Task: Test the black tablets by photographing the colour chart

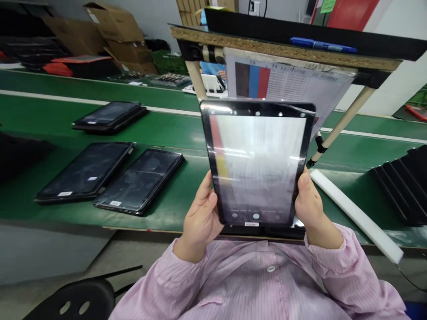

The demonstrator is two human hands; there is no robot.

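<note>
Pink striped sleeves [320,253] rise into the frame as a person holds a black-framed tablet [256,164] upright above the near edge of a green-matted desk [173,124]. The left hand [202,218] and right hand [313,209] take it low on both sides, the fingers [207,189] closed around its edges in a firm grip, a hold that appears to leave most of the screen uncovered. That screen shows a pale, blurred picture with red and yellow at its left side and a round button near its lower edge, much like a camera view. Just beyond the tablet hangs a printed chart [287,84] with black, blue and red bars beside a table of figures, fixed below a chipboard plank [287,50] on wooden legs [343,120]; the upright hold seems to turn the tablet's back toward it. A blue marker pen [322,44] lies on the black board behind the plank. Dark tablets [85,171] rest flat on the mat at left, probably laid down to sit steady, while a white foam bar [356,215] lies at right beside a ridged black stack [403,184]. Past the stand, a co-worker's blue sleeve [211,69] shows near a white device [210,84].
</note>
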